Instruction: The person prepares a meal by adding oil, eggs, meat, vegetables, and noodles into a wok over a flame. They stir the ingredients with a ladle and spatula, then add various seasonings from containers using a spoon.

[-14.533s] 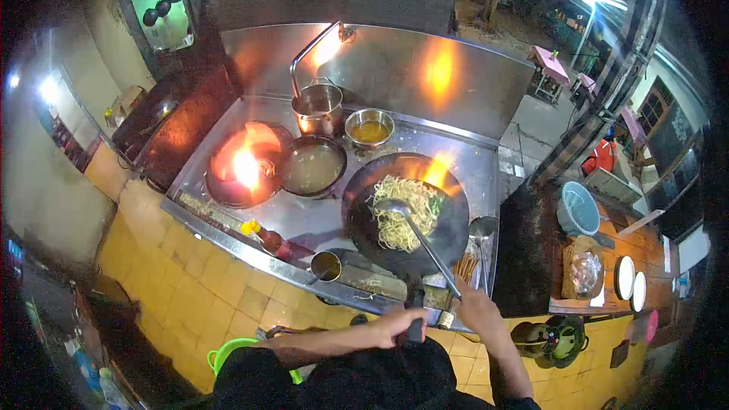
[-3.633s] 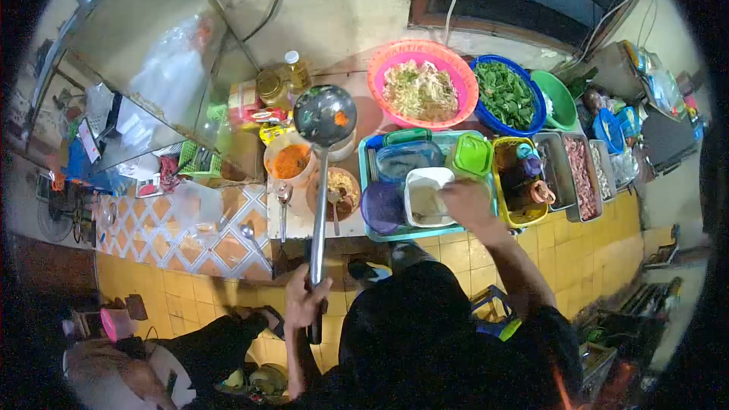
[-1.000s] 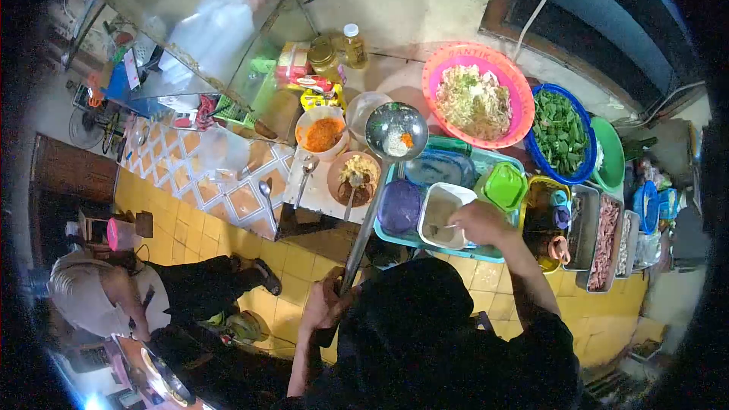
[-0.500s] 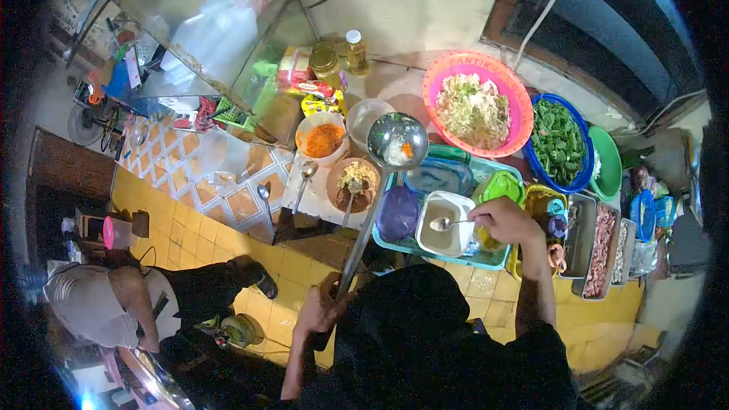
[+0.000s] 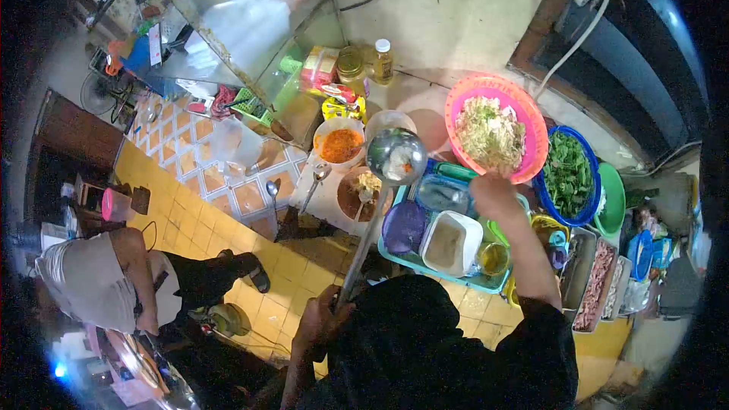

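Observation:
My left hand [image 5: 323,322] is wrapped round the handle of a long metal ladle [image 5: 396,158]. White and orange bits lie in the ladle's bowl, above the table beside a white bowl of orange-red paste [image 5: 339,144]. My right hand [image 5: 495,193] is at the lower edge of a pink basin [image 5: 536,130] heaped with shredded pale vegetables. Its fingers are hidden at that edge, so what they hold cannot be made out. Below it, a white square container [image 5: 450,243] of pale powder sits in a teal tray [image 5: 497,285], near a purple lid [image 5: 404,227].
A blue basin of leafy greens [image 5: 566,176] and a green basin [image 5: 612,201] stand at the right, with metal trays of chopped meat [image 5: 598,288] below. Jars [image 5: 383,62] stand at the back. Another person [image 5: 106,281] is at the lower left.
My right hand has moved up from the white container to the pink basin; the spoon it held no longer shows. The ladle stays in my left hand. The whole view has shifted slightly.

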Motion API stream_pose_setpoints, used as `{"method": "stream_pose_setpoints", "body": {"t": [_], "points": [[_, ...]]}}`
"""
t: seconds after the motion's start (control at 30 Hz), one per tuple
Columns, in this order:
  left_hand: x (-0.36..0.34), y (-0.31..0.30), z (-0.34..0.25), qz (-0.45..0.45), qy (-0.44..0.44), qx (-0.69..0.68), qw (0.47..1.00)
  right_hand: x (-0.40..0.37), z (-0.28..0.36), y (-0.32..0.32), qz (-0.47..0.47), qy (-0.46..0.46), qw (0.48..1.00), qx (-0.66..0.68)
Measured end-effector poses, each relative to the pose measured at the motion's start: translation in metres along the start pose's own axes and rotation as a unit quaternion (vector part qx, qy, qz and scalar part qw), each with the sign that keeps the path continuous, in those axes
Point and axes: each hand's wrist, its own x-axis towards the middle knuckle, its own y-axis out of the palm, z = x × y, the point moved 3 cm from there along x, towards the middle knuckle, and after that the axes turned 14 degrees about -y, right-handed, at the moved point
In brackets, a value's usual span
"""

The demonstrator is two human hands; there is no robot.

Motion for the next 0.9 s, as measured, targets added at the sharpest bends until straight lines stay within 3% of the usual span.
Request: {"method": "stream_pose_setpoints", "body": {"t": [0.1, 0.2, 0.27, 0.33, 0.4, 0.47, 0.5, 0.6, 0.67, 0.77, 0.83, 0.9], "points": [[-0.009, -0.005, -0.014, -0.04, -0.032, 0.025, 0.998, 0.023, 0.011, 0.063, 0.046, -0.027, 0.998, -0.022], [-0.012, -0.009, -0.01, -0.079, -0.074, 0.065, 0.992, 0.034, 0.015, 0.076, 0.045, -0.053, 0.996, -0.048], [-0.014, -0.01, -0.005, -0.083, -0.079, 0.058, 0.992, 0.039, 0.006, 0.079, 0.089, -0.106, 0.99, 0.01], [-0.016, -0.01, -0.001, -0.06, -0.135, 0.036, 0.988, 0.037, 0.005, 0.079, 0.077, -0.106, 0.991, 0.029], [-0.016, -0.009, 0.005, -0.046, -0.134, 0.013, 0.99, 0.04, 0.004, 0.078, 0.066, -0.107, 0.991, 0.047], [-0.016, -0.004, 0.009, -0.033, -0.132, -0.009, 0.991, 0.044, 0.002, 0.082, 0.156, -0.072, 0.979, 0.112], [-0.016, -0.002, 0.01, -0.042, -0.112, 0.003, 0.993, 0.047, -0.001, 0.095, 0.156, -0.075, 0.979, 0.111], [-0.02, -0.003, -0.015, -0.039, -0.111, 0.017, 0.993, 0.057, -0.01, 0.14, 0.122, -0.075, 0.971, 0.193], [-0.02, -0.002, -0.029, -0.026, -0.13, 0.019, 0.991, 0.059, -0.008, 0.139, 0.074, -0.08, 0.945, 0.308], [-0.015, 0.001, -0.03, -0.034, -0.086, -0.002, 0.996, 0.049, -0.006, 0.123, 0.01, -0.059, 0.915, 0.399], [-0.008, 0.003, -0.021, -0.027, -0.035, 0.012, 0.999, 0.042, -0.007, 0.112, 0.003, -0.067, 0.916, 0.395], [-0.007, 0.003, -0.027, -0.037, -0.04, 0.05, 0.997, 0.033, -0.011, 0.096, -0.004, -0.072, 0.918, 0.39]]}}
